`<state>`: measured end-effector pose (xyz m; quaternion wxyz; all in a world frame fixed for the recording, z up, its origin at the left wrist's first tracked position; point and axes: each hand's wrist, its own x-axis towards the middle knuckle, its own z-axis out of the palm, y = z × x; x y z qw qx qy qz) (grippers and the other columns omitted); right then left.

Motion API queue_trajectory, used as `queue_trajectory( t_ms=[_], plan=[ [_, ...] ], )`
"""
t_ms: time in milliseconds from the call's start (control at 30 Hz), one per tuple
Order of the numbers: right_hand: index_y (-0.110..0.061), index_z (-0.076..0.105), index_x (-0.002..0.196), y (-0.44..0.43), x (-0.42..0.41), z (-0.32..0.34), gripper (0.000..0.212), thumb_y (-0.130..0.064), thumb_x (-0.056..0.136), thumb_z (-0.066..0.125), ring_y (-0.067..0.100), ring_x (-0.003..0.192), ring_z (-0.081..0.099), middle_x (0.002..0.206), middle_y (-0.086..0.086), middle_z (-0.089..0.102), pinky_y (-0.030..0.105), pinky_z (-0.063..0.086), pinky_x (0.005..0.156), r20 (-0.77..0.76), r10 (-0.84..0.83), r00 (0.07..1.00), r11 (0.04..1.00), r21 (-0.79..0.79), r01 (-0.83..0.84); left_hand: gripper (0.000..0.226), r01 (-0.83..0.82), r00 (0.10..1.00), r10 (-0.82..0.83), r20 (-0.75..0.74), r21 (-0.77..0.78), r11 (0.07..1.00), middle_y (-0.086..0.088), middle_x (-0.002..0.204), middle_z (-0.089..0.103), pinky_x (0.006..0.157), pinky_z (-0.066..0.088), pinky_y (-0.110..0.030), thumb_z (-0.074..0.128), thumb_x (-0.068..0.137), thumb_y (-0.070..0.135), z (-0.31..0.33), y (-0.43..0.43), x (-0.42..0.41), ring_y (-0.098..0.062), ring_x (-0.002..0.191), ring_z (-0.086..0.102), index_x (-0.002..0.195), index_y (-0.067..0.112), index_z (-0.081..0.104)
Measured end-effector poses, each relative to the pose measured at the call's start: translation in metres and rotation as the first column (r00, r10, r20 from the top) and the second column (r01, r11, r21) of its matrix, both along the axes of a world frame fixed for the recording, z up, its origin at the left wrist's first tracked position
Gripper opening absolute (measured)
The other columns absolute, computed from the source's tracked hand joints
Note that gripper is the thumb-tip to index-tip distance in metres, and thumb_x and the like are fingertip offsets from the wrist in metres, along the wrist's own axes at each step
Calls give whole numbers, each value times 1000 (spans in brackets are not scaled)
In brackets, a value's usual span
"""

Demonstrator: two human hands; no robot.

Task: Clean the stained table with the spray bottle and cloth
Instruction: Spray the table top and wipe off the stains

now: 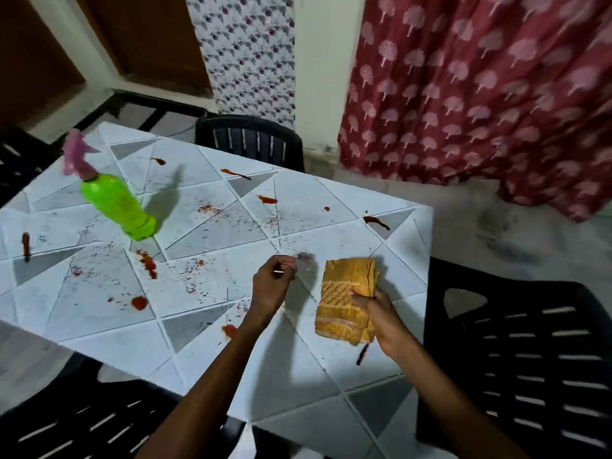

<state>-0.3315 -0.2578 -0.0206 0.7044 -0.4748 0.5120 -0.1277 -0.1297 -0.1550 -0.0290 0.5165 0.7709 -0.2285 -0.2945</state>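
**mopguy:** Head cam, the only view we get. The right hand [381,318] has thumb and fingers clamped on the near end of the folded orange cloth [346,298]. The cloth lies on the table [231,359], toward its right edge. The left hand [272,283] is just beside the cloth with its fingers curled in. There's a thin pale sliver at the fingertips, but I can't tell if it's actually pinching anything.

**tilefan:** And the green spray bottle [116,202]? I see it standing way over at the far left of the table, well apart from both hands. Nothing looks wiped yet imo, red stains [140,303] everywhere.

**mopguy:** Yeah, so I'd send the left hand for the bottle, wet those ketchup-looking blobs first, then wipe. Keep the cloth folded as a thick pad. Drag the mess inward so nothing goes over the edge onto the black plastic chair [530,359]. The dark streak [362,354] right by the cloth's near corner is an easy first one.
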Motion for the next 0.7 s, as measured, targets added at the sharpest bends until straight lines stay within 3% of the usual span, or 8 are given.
queue_trajectory(
  t_ms=[100, 167, 200, 267, 367, 500, 600, 700],
  plan=[
    [-24, 73, 107, -19, -34, 0, 19, -11, 94, 68, 30, 107, 71, 108, 3, 78, 54, 52, 103, -12, -69, 998, 998, -6, 69, 14, 22, 999, -23, 26, 31, 999, 4, 91, 74, 80, 56, -27, 64, 91, 15, -6, -26, -28, -13, 86, 70, 92, 28, 69],
    [-22, 72, 105, -32, -49, -2, 18, -9, 95, 67, 28, 101, 73, 105, 5, 79, 51, 56, 97, -2, -113, 994, 994, 6, 113, 11, 81, 991, -87, 100, 65, 995, 7, 91, 72, 77, 52, -19, 66, 91, 15, -13, -42, -38, -2, 84, 67, 93, 26, 69],
    [-22, 72, 104, -38, -54, -3, 18, -8, 95, 66, 25, 95, 75, 103, 4, 79, 46, 59, 90, 0, -130, 992, 992, 5, 130, 11, 115, 982, -126, 138, 84, 990, 8, 93, 72, 76, 51, -20, 66, 91, 16, -18, -49, -38, 0, 84, 65, 94, 25, 69],
    [-22, 71, 104, -52, -61, -5, 17, -8, 95, 65, 18, 84, 76, 94, -1, 79, 34, 60, 74, -11, -174, 985, 985, -1, 174, 11, 194, 956, -220, 194, 142, 971, 3, 100, 71, 82, 53, -28, 66, 89, 20, -30, -65, -33, -11, 92, 67, 99, 25, 68],
    [-25, 69, 100, -75, -64, -7, 17, -9, 95, 67, 25, 93, 73, 96, -1, 76, 42, 60, 84, -56, -226, 972, 973, -48, 224, 50, 288, 824, -416, 384, 348, 892, -13, 119, 64, 90, 50, -38, 63, 81, 41, -48, -89, -15, -31, 109, 60, 124, 15, 62],
    [-13, 68, 117, -112, -53, -14, 23, -7, 95, 66, 32, 102, 69, 116, 16, 72, 45, 56, 95, -190, -268, 945, 953, -193, 232, 91, 256, 612, -547, 571, 512, 820, -12, 139, 52, 97, 48, -47, 48, 75, 77, -63, -119, 11, -33, 122, 52, 142, 16, 46],
    [-8, 66, 124, -141, -45, -22, 30, -15, 95, 66, 38, 108, 65, 117, 18, 70, 39, 51, 92, -442, -264, 857, 912, -404, 73, 96, 276, 525, -624, 579, 578, 768, -8, 150, 41, 106, 39, -53, 43, 75, 86, -76, -135, 28, -31, 135, 40, 145, 20, 38],
    [-12, 65, 121, -159, -36, -33, 31, -28, 95, 63, 42, 101, 65, 109, 19, 69, 42, 54, 87, -631, -260, 731, 862, -492, -118, 95, 312, 489, -695, 527, 638, 704, -6, 156, 32, 112, 31, -55, 41, 76, 85, -91, -145, 43, -32, 143, 30, 148, 23, 32]
  ],
)
